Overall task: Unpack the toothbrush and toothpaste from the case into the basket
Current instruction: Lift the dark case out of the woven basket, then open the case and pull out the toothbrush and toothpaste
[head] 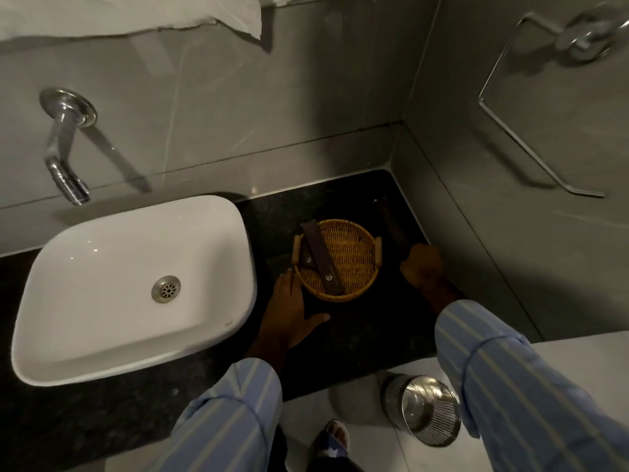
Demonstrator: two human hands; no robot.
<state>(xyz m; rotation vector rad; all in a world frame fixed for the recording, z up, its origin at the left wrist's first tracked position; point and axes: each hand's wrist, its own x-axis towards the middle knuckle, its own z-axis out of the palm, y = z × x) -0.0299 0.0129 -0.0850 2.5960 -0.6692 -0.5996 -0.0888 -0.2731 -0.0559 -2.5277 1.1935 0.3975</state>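
A round wicker basket (354, 284) with two small handles stands on the black counter. A long dark box (321, 258) leans across its left side, and a shorter dark box (307, 257) lies partly under it. My left hand (289, 311) lies flat on the counter, fingers apart, its fingertips at the basket's left rim. My right hand (422, 267) is closed around a long dark case (388, 223) just right of the basket. The case points away from me toward the wall corner. It is too dark to see whether the case is open.
A white basin (102, 318) sits left of the basket under a chrome wall tap (64, 155). Grey walls close the corner behind and to the right, where a chrome towel bar (531, 158) hangs. A steel bin (422, 410) stands on the floor below the counter edge.
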